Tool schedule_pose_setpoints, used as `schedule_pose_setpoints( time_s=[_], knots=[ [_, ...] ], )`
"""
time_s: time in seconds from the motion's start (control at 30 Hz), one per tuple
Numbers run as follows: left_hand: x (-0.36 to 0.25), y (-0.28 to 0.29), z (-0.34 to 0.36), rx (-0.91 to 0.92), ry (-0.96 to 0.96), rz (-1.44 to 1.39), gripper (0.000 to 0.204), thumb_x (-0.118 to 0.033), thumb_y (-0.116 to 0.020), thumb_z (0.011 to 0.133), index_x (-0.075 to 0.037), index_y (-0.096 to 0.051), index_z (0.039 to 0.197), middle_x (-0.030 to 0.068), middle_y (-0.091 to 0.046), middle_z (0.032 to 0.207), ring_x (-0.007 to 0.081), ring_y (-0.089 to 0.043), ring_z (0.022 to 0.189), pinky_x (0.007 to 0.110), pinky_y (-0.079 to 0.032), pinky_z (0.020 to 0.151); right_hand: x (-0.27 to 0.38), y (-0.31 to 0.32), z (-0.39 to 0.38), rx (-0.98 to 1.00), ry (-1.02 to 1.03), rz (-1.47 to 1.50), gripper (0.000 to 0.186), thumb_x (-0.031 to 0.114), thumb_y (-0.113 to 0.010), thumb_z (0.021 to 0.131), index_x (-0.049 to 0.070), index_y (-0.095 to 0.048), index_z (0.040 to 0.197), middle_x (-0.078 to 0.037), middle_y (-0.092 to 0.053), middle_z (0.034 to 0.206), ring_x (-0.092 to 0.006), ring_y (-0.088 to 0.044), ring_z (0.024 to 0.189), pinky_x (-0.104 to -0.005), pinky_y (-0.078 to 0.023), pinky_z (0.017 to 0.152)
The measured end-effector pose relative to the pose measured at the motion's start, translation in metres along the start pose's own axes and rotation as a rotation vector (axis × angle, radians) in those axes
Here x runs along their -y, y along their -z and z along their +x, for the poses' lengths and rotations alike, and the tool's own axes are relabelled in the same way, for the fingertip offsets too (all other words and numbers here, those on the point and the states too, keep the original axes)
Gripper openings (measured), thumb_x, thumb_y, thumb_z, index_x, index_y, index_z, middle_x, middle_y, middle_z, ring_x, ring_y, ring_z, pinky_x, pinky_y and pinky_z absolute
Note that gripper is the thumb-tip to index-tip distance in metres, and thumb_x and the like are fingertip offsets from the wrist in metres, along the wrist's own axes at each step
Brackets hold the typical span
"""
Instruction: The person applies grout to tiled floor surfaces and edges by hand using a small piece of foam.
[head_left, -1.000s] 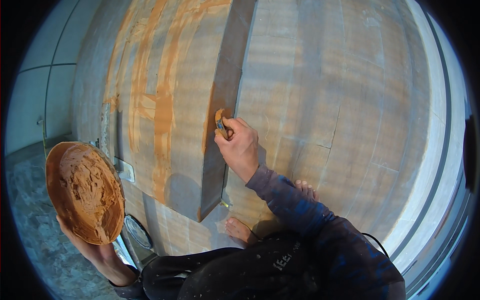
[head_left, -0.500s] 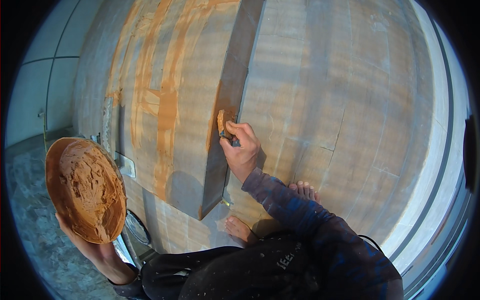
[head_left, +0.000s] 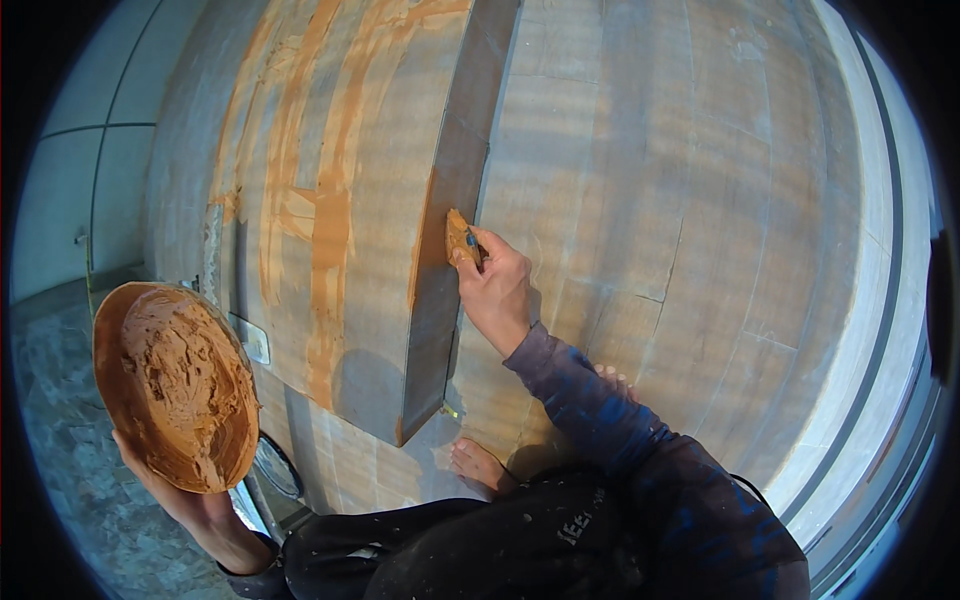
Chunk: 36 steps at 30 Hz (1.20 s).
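Observation:
My left hand (head_left: 190, 510) holds a wide bowl (head_left: 118, 365) from below, at the left, tilted so its inside shows. Thick orange-brown paste (head_left: 185, 375) lies in the bowl and smears its walls. Pinched between the thumb and fingers of my right hand (head_left: 500, 300) is a small spreader (head_left: 460, 236) coated in the same paste, with a bit of blue showing. It is at the upright face (head_left: 437, 290) of a raised tiled step; whether it touches is unclear. Along the step's edge runs a thin line of orange paste (head_left: 422, 240).
Orange streaks (head_left: 330, 260) run along the joints of the step's top (head_left: 385, 270). A lower tiled floor (head_left: 640, 200) spreads to the right, with my bare feet (head_left: 478, 465) on it. A pale rectangular plate (head_left: 250, 338) and a round dark-rimmed object (head_left: 278, 465) lie beyond the bowl.
My right hand has shifted a little to the right and turned, so the spreader now tilts away from the step's edge. The bowl has moved slightly down and right.

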<state>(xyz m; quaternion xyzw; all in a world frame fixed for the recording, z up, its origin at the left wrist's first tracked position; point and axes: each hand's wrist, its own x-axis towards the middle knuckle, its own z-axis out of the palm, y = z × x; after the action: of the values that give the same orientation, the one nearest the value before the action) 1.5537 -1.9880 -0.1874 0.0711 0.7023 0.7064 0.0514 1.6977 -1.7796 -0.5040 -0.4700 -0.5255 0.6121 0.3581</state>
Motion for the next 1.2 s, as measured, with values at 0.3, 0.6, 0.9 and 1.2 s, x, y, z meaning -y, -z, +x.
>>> schedule_pose_setpoints(
  time_s=[0.3, 0.6, 0.9, 1.2],
  knots=[
    [0.003, 0.025, 0.017, -0.006, 0.024, -0.053, 0.056, -0.046, -0.050, 0.110, -0.009, -0.047, 0.153, 0.0105, -0.052, 0.155, 0.0267, -0.054, 0.140, 0.049, -0.048, 0.116, 0.012, -0.015, -0.069, 0.210, -0.100, 0.425, 0.025, 0.003, -0.075, 0.090, -0.006, -0.073, 0.113, -0.014, -0.076, 0.095, -0.0183, -0.071, 0.078, -0.0314, -0.055, 0.069],
    [-0.015, 0.058, 0.032, 0.027, 0.044, -0.025, 0.054, -0.044, -0.047, 0.112, -0.009, -0.045, 0.152, 0.0102, -0.052, 0.153, 0.0249, -0.054, 0.139, 0.046, -0.049, 0.117, -0.033, -0.042, 0.000, 0.066, -0.270, 0.058, 0.018, 0.009, -0.078, 0.086, -0.004, -0.074, 0.097, -0.010, -0.077, 0.079, -0.0148, -0.072, 0.069, -0.0302, -0.057, 0.065],
    [-0.018, 0.058, 0.045, -0.027, -0.012, 0.008, 0.055, -0.044, -0.048, 0.112, -0.010, -0.042, 0.155, 0.0093, -0.048, 0.156, 0.0250, -0.054, 0.139, 0.048, -0.050, 0.115, 0.018, -0.034, -0.027, 0.202, -0.114, -0.009, 0.016, 0.005, -0.075, 0.084, -0.005, -0.071, 0.095, -0.013, -0.070, 0.069, -0.0111, -0.065, 0.061, -0.0323, -0.050, 0.058],
    [0.010, 0.096, 0.046, 0.268, -0.690, 0.929, 0.080, -0.049, -0.064, 0.102, -0.005, -0.033, 0.161, 0.0135, -0.041, 0.161, 0.0268, -0.044, 0.147, 0.047, -0.038, 0.123, -0.062, -0.073, -0.011, -0.041, -0.239, 0.254, 0.020, -0.002, -0.076, 0.092, -0.007, -0.064, 0.108, -0.011, -0.076, 0.099, -0.0096, -0.071, 0.085, -0.0228, -0.056, 0.071]
  ],
)
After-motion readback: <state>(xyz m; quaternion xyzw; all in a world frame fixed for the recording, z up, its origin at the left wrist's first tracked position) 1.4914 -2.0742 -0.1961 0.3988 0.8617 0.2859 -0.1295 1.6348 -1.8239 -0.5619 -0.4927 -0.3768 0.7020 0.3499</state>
